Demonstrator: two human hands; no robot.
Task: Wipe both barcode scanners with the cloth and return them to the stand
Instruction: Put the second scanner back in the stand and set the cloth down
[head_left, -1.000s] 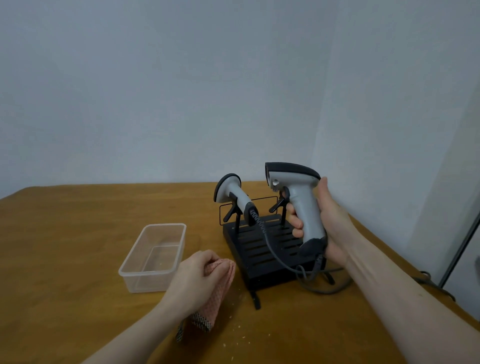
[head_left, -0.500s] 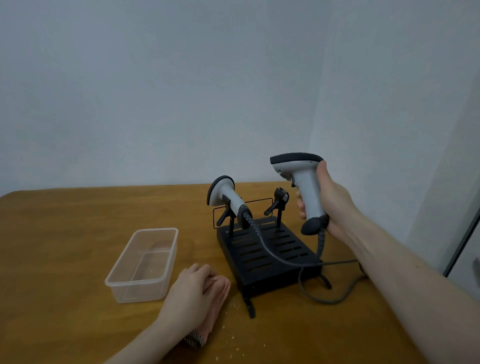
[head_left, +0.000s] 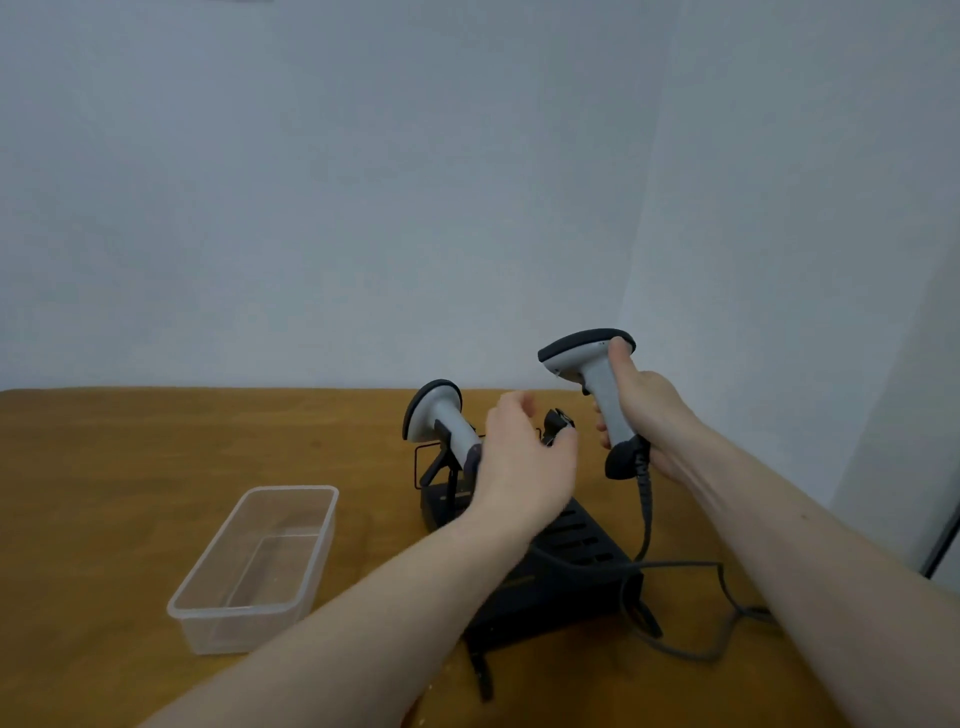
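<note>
While the right hand (head_left: 649, 415) grips one barcode scanner (head_left: 597, 395) by its handle above the stand (head_left: 566, 561) | left hand (head_left: 524, 457) relaxed, empty | second scanner (head_left: 441, 421) cradled | cloth unseen | rigid, light plastic; corded: hold handle.

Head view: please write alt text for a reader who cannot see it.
A right hand grips a barcode scanner above a black stand while the open left hand reaches toward it. A second scanner sits on the stand; a clear container lies left.
</note>
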